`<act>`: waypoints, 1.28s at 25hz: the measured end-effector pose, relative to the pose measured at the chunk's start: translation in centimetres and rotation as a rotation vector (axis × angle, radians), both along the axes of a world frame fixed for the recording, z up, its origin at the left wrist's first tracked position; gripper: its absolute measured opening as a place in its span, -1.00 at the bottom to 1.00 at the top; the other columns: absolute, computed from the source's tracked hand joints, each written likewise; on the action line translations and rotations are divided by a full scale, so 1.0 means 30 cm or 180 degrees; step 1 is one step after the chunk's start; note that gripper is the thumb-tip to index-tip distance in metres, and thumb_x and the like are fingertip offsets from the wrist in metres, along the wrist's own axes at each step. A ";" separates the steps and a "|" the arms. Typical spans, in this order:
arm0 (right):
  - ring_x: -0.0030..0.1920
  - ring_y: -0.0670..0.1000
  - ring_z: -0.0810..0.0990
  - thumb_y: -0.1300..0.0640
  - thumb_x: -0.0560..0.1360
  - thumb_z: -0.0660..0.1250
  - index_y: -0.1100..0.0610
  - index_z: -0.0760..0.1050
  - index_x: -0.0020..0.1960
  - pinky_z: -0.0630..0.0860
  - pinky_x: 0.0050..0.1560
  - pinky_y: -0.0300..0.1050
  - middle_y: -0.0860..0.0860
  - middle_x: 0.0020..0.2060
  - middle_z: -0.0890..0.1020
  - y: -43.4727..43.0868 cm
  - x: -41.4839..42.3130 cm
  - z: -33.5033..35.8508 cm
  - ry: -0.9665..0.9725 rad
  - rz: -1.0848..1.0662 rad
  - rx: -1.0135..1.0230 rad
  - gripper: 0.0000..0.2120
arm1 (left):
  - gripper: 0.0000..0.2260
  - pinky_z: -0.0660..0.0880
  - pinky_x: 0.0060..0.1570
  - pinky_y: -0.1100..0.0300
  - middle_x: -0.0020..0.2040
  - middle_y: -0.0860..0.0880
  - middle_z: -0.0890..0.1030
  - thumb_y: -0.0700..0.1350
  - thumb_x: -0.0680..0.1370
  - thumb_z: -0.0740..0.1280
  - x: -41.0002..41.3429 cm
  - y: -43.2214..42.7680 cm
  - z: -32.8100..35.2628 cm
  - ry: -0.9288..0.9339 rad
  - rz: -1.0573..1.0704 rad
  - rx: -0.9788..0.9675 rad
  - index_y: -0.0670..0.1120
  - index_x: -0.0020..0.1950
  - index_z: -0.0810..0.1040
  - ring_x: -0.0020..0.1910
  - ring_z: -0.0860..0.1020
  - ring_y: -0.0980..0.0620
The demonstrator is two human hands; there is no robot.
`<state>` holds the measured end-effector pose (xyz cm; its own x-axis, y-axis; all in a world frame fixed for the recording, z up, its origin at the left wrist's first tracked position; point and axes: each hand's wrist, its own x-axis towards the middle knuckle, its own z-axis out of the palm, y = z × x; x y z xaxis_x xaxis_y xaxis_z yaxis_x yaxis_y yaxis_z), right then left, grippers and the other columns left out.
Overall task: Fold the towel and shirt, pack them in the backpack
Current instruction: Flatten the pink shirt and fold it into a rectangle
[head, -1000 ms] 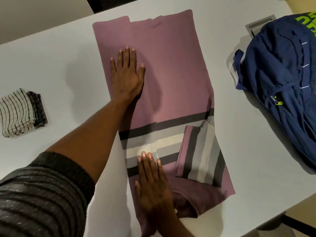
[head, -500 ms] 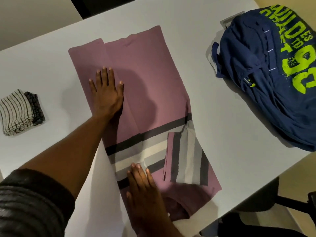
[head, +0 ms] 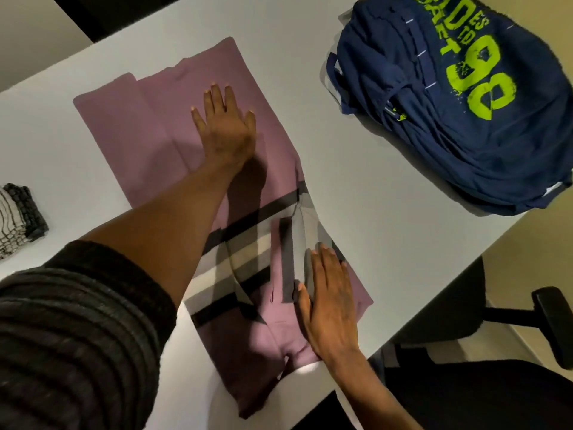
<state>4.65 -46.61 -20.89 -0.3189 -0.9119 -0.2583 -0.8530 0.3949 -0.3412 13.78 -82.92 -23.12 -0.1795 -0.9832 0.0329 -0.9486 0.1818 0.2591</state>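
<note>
On the white table (head: 366, 169), largest item first: mauve shirt (head: 161, 125), laid flat and lengthwise, partly folded, one long side turned in along a crease. Band of dark grey, light grey and cream stripes crosses it near the person's end; a striped sleeve is folded inward and lies on top of the body of the shirt at the right edge. Neck end of the shirt sits at the near table edge.

Navy backpack (head: 465, 125) lies on the far right of the table, lime-green print and "98" facing up, well apart from the shirt. Cannot tell whether it is zipped.

Folded striped towel (head: 17, 218) at the far left edge of the view, on the table, well apart from the shirt; only partly in frame.

Left hand (head: 224, 128): fully splayed, palm down, pressed flat on the plain mauve upper half of the shirt. Grasps nothing. Forearm crosses the striped band; dark ribbed sleeve (head: 74, 346) pushed up the arm.

Right hand (head: 330, 305): flat, fingers extended and close together, palm down on the folded-in sleeve and the shirt's right edge near the collar. Nothing pinched or gripped.

Black office chair (head: 552, 321) visible below the table's right edge.
</note>
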 end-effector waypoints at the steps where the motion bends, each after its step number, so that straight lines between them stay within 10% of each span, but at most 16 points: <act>1: 0.67 -0.02 -0.02 -0.16 0.71 0.06 0.00 0.05 0.68 -0.05 0.66 0.06 -0.01 0.67 0.05 0.008 -0.017 0.000 0.0003 -0.0079 -0.0006 -0.41 | -0.36 0.06 0.57 -0.30 0.65 -0.25 0.20 0.16 0.68 -0.01 -0.034 -0.007 -0.010 -0.0057 0.0007 -0.0037 -0.19 0.66 0.18 0.64 0.17 -0.23; 8: 0.50 0.18 0.41 -0.04 0.59 0.36 0.12 0.29 0.57 0.35 0.51 0.13 0.13 0.52 0.41 0.043 -0.121 -0.044 0.0237 -0.0608 0.0028 -0.38 | -0.33 0.31 0.41 -0.17 0.52 -0.25 0.36 0.18 0.61 0.20 -0.198 -0.219 -0.020 -0.0091 0.0352 0.0279 -0.23 0.58 0.27 0.50 0.33 -0.25; 13: 0.26 0.13 0.55 -0.15 0.59 0.19 0.14 0.41 0.49 0.57 0.25 0.10 0.08 0.29 0.56 0.029 -0.165 -0.059 0.0108 -0.0561 -0.0090 -0.44 | -0.49 0.42 0.27 -0.05 0.41 -0.17 0.43 0.01 0.56 0.31 -0.290 -0.410 -0.032 -0.0300 0.0824 0.0206 -0.17 0.46 0.37 0.39 0.41 -0.17; 19: -0.08 0.00 0.55 -0.14 0.58 0.27 0.03 0.44 0.22 0.48 -0.10 -0.17 -0.09 -0.01 0.53 0.017 -0.200 -0.038 -0.0298 -0.0579 0.0008 -0.68 | -0.34 0.44 0.38 0.09 0.42 -0.14 0.48 -0.13 0.63 0.35 -0.250 -0.546 -0.019 0.0430 0.0951 0.0432 -0.17 0.64 0.11 0.40 0.48 -0.09; 22: -0.25 -0.05 0.48 -0.01 0.50 0.46 0.04 0.48 0.06 0.37 -0.26 -0.22 -0.10 -0.14 0.47 0.023 -0.192 0.014 -0.0186 -0.0569 0.0060 -0.76 | -0.58 0.51 0.17 0.27 0.14 0.05 0.55 -0.21 0.65 0.21 -0.189 -0.605 -0.010 0.0935 0.0854 0.0240 -0.08 0.53 0.40 0.14 0.54 0.05; 25: -0.29 -0.07 0.42 0.03 0.52 0.42 0.02 0.46 -0.03 0.41 -0.30 -0.17 -0.12 -0.21 0.44 0.045 -0.175 0.051 -0.0188 -0.0539 0.0142 -0.86 | -0.72 0.46 0.18 0.46 0.27 -0.05 0.66 -0.29 0.65 0.26 -0.113 -0.611 0.031 0.0910 0.0598 0.0203 -0.13 0.26 0.69 0.25 0.62 0.05; 29: -0.16 -0.03 0.60 0.14 0.56 0.32 -0.01 0.46 0.09 0.62 -0.16 -0.08 -0.08 -0.09 0.57 0.104 -0.165 0.047 -0.0590 -0.0676 0.0368 -0.87 | -0.77 0.63 0.18 0.11 0.04 -0.12 0.70 -0.08 0.63 0.34 -0.061 -0.574 0.121 0.1091 0.0687 0.0339 -0.24 0.01 0.65 0.02 0.67 -0.01; 32: -0.09 -0.12 0.59 -0.07 0.61 0.24 -0.21 0.36 0.09 0.63 0.03 0.00 -0.15 -0.05 0.58 0.107 -0.144 0.112 -0.1286 -0.1205 0.0736 -0.91 | -0.54 0.64 0.12 0.07 0.09 -0.11 0.69 0.13 0.55 0.35 -0.019 -0.542 0.149 0.1230 0.0869 0.0500 -0.23 0.21 0.60 0.04 0.68 -0.05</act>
<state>0.34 -43.41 -17.53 -0.4458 -0.6598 -0.6049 -0.4592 0.7487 -0.4781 13.21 -99.18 -18.64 0.0813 -0.9910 -0.1060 -0.7854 -0.1292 0.6054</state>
